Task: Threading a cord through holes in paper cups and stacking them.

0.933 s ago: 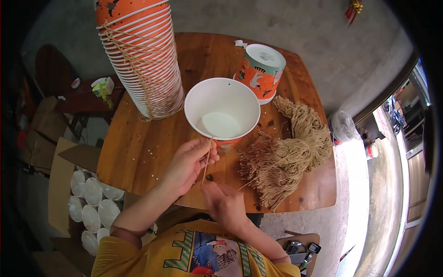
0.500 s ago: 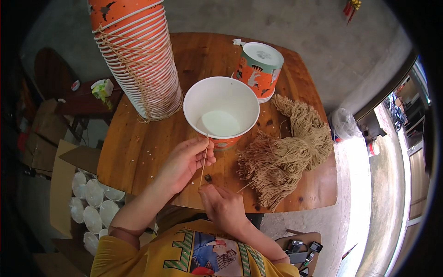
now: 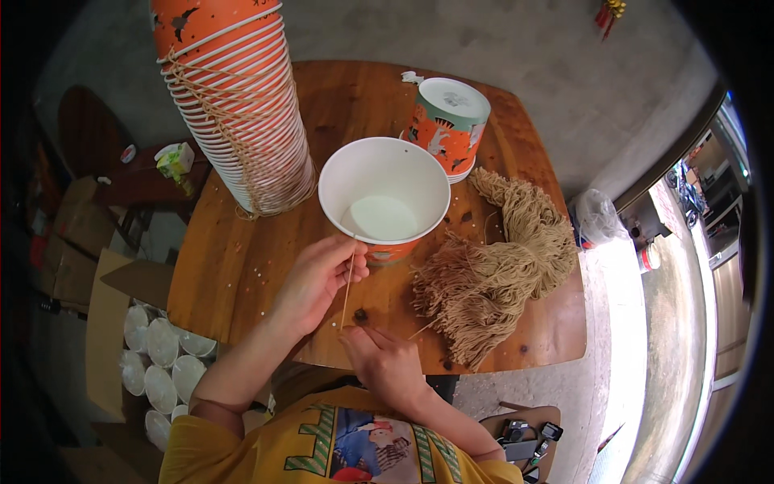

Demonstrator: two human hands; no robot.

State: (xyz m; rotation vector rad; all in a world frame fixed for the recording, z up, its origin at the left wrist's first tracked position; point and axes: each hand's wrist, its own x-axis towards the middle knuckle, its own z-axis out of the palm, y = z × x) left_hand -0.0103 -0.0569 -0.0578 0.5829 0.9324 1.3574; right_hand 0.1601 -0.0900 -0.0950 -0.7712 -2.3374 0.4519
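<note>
Holding white containers [image 3: 163,343], an open carton [image 3: 105,355] sits below the left side of the wooden table [image 3: 234,278]. Standing on the tabletop, a tall stack of nested orange buckets [image 3: 250,105] carries loops of tan string [image 3: 218,106]. The left hand [image 3: 317,278] pinches a thin cord [image 3: 347,297] between thumb and fingers by the near rim of an upright, white-lined bucket [image 3: 384,198]. That cord runs straight down to the right hand [image 3: 384,363], its fingers curled around the lower end — exact grip partly hidden. Farther right stands an upturned bucket [image 3: 448,125] — pale base uppermost; nearer the person, a thick tan cord bundle [image 3: 512,262] lies toward the table's right edge.
</note>
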